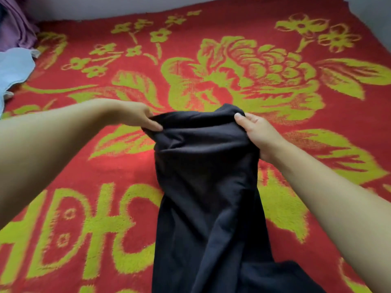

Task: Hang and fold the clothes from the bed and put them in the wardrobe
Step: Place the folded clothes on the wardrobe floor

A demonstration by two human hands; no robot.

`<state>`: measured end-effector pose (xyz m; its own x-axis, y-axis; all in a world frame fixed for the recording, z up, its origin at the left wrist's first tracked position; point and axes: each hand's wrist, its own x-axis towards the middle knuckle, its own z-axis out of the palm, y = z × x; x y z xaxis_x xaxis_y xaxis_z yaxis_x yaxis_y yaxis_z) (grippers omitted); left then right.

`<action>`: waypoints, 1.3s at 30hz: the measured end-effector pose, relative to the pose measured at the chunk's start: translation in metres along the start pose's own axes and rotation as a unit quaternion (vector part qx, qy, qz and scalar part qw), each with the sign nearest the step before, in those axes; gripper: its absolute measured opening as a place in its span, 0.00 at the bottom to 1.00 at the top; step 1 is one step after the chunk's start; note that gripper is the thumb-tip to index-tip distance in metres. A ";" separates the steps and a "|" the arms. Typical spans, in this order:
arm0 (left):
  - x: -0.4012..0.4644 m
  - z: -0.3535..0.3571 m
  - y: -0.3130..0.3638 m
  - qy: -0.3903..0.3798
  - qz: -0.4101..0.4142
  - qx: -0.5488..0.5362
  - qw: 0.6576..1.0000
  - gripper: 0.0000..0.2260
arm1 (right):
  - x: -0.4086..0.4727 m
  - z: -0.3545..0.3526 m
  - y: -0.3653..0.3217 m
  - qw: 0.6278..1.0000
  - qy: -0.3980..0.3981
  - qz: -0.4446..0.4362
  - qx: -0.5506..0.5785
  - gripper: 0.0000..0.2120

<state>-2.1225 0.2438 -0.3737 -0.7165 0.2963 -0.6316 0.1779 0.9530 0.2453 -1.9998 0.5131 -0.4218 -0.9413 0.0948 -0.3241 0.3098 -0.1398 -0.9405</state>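
Note:
A black garment stretches from the bottom edge of the view up to the middle of the bed, lying as a long narrow strip. My left hand pinches its far left corner between thumb and fingers. My right hand grips the far right corner, thumb on top of the cloth. Both corners are lifted slightly off the red and yellow-green flowered blanket. The fingers under the cloth are hidden.
A light blue cloth and a purple cloth lie at the left edge of the bed. A pale wall runs behind the bed. A grey-white item shows at the top right corner.

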 end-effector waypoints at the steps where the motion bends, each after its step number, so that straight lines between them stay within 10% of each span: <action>1: 0.004 -0.007 -0.006 0.069 -0.016 -0.049 0.996 0.17 | 0.005 0.003 0.010 0.998 0.037 -0.003 -0.059 0.09; 7: 0.035 0.049 0.024 0.345 -0.123 -0.036 0.930 0.25 | 0.021 0.009 0.042 0.947 0.183 -0.008 -0.264 0.21; 12: -0.009 0.146 0.049 0.410 0.039 -0.029 0.911 0.24 | 0.000 0.004 0.056 0.922 0.125 0.027 -0.365 0.30; 16: -0.108 0.242 0.065 0.383 0.224 -0.047 0.895 0.17 | -0.038 -0.012 0.063 0.902 0.077 0.140 -0.400 0.27; 19: -0.180 0.315 0.079 0.282 0.217 -0.088 0.930 0.16 | -0.070 -0.021 0.074 0.926 -0.004 0.222 -0.305 0.11; 25: -0.214 0.340 0.078 0.254 0.127 -0.286 0.915 0.17 | -0.089 -0.032 0.090 0.936 0.205 0.077 -0.275 0.17; 30: -0.162 0.297 0.055 0.305 -0.024 -0.212 0.928 0.21 | -0.131 -0.006 0.101 0.946 0.045 0.094 -0.305 0.08; 34: -0.144 0.285 0.048 0.230 -0.184 -0.180 0.939 0.18 | -0.175 -0.016 0.104 0.886 -0.168 0.206 -0.381 0.14; 39: -0.178 0.311 0.050 0.176 -0.175 -0.079 0.966 0.20 | -0.225 -0.046 0.107 0.756 -0.277 0.252 -0.537 0.21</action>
<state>-1.7761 0.2590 -0.4780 -0.9037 -0.1080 -0.4144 -0.2013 0.9612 0.1886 -1.7488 0.5222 -0.4547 -0.4870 -0.1731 -0.8561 0.2972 0.8888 -0.3488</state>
